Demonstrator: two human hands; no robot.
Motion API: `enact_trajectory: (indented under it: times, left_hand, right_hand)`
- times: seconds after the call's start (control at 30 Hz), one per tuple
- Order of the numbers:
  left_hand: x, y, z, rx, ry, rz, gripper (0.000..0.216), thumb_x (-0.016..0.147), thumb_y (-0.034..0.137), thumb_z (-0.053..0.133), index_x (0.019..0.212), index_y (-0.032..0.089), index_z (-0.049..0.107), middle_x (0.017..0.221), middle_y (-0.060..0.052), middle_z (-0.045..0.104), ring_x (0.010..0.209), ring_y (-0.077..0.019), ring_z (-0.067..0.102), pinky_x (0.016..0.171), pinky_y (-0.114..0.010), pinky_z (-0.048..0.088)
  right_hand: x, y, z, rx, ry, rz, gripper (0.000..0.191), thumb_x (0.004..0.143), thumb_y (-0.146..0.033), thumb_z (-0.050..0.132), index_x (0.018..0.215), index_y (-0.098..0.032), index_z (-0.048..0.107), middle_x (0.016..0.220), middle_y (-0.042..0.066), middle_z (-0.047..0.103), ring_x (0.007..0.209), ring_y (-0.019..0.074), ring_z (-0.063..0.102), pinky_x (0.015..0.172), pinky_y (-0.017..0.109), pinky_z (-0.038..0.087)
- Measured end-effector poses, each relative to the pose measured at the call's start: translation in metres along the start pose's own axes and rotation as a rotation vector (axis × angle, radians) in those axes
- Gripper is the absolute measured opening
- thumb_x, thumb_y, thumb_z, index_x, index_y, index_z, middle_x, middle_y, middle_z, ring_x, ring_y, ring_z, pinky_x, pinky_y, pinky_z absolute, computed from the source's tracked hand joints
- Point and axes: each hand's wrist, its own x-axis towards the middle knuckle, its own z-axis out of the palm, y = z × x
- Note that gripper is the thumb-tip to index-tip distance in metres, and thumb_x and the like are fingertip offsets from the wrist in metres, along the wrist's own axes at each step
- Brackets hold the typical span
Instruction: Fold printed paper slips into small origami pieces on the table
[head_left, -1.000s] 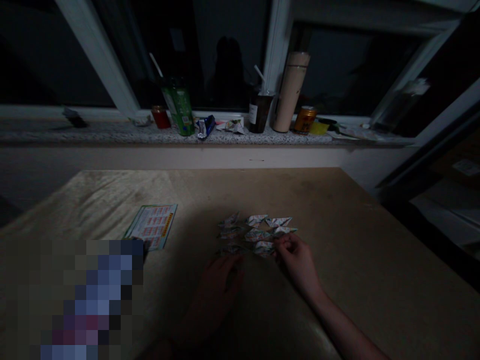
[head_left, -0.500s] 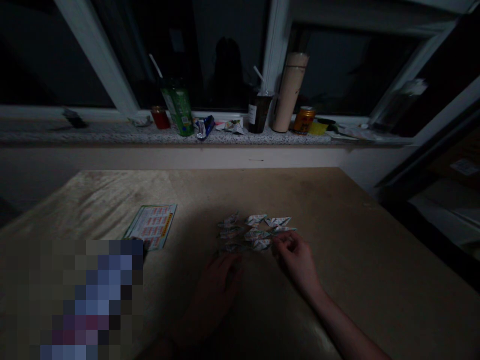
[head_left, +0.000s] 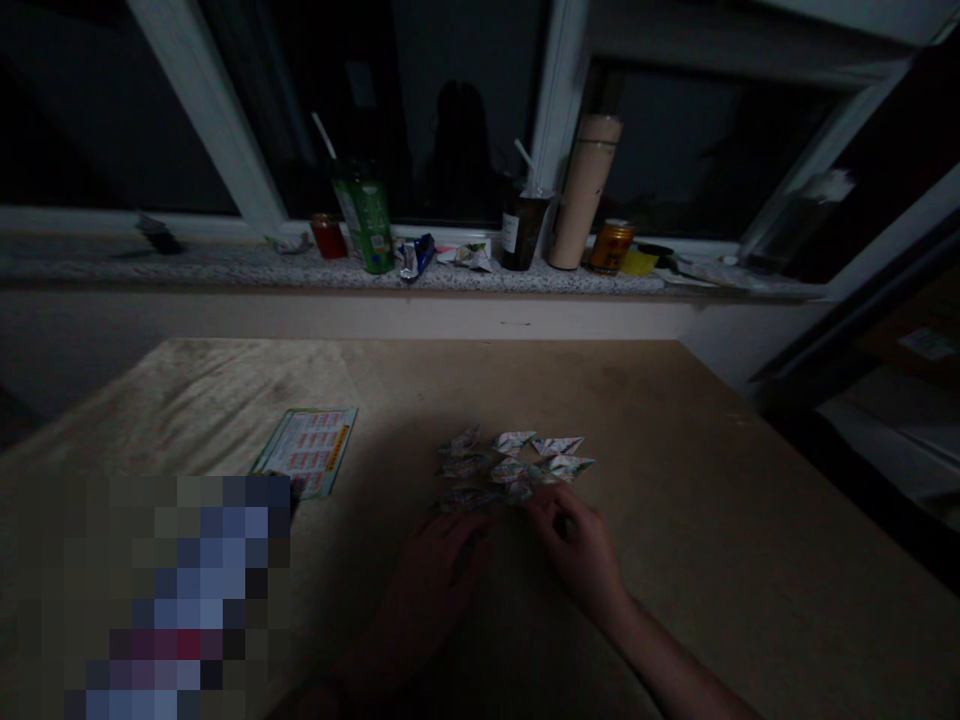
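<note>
Several small folded paper pieces (head_left: 514, 470), pointed at the ends and printed in pale colours, lie in close rows on the table. My right hand (head_left: 581, 545) is at the front right of the group, thumb and fingers curled together on the end of a front folded paper piece (head_left: 517, 490), which they partly cover. In deep shadow, my left hand (head_left: 439, 570) rests palm down with its fingers stretched out. Its fingertips are close to the front-left folded paper piece (head_left: 465, 498); whether they touch it I cannot tell.
A printed card (head_left: 311, 450) lies on the table (head_left: 675, 420) at the left, beside a pixelated area. Along the windowsill (head_left: 255, 265) stand a green cup (head_left: 371, 225), a dark drink cup (head_left: 523, 235), a tall pink flask (head_left: 587, 190), an orange jar (head_left: 611, 245) and crumpled wrappers (head_left: 414, 257).
My right hand has moved slightly left and toward me, from the right-hand paper piece to the front one, uncovering the former. My left hand stays nearly in place. The view has shifted slightly.
</note>
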Motion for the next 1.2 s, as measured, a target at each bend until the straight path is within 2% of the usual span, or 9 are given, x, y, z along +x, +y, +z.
enact_trajectory:
  times: [0.27,0.53,0.7,1.0,1.2]
  left_hand:
    - [0.0,0.001,-0.004,0.035,-0.007,0.038,0.026,0.091,0.024,0.041,0.111,0.023,0.058,0.111,-0.003,0.065,0.101,-0.0187,0.058,0.094,-0.037,0.041]
    - [-0.005,0.007,-0.014,0.101,-0.024,0.099,0.026,0.091,0.023,0.04,0.106,0.022,0.061,0.103,-0.004,0.068,0.094,-0.0187,0.061,0.088,-0.035,0.044]
    - [-0.01,0.005,-0.022,0.14,0.001,0.082,0.025,0.092,0.023,0.039,0.104,0.021,0.061,0.103,-0.004,0.068,0.093,-0.0195,0.062,0.086,-0.036,0.044]
    - [-0.026,-0.015,-0.038,0.172,0.083,0.024,0.024,0.091,0.021,0.042,0.106,0.021,0.06,0.102,-0.004,0.067,0.091,-0.0193,0.062,0.083,-0.033,0.044]
    - [-0.033,-0.023,-0.048,0.293,0.084,-0.041,0.023,0.092,0.019,0.039,0.101,0.019,0.061,0.095,-0.005,0.067,0.088,-0.0202,0.061,0.083,-0.037,0.043]
  right_hand:
    - [-0.004,-0.006,0.002,-0.031,-0.073,-0.054,0.015,0.082,-0.028,0.052,0.071,-0.02,0.057,0.054,-0.004,0.047,0.048,0.0107,0.042,0.048,0.021,0.033]
    - [-0.008,-0.006,0.008,-0.032,-0.149,-0.096,0.017,0.083,-0.027,0.05,0.073,-0.019,0.06,0.064,0.0,0.056,0.057,0.0139,0.048,0.054,0.023,0.036]
    - [-0.007,-0.016,0.015,-0.024,-0.208,-0.172,0.014,0.085,-0.026,0.05,0.078,-0.02,0.061,0.069,0.001,0.057,0.065,0.0167,0.052,0.06,0.024,0.039]
    - [-0.003,-0.025,0.036,-0.062,-0.256,-0.306,0.011,0.087,-0.02,0.05,0.081,-0.02,0.06,0.074,0.003,0.059,0.07,0.0166,0.055,0.063,0.025,0.042]
    - [0.004,-0.04,0.054,-0.076,-0.276,-0.409,0.009,0.087,-0.018,0.052,0.083,-0.02,0.06,0.079,0.004,0.062,0.078,0.0192,0.057,0.07,0.029,0.043]
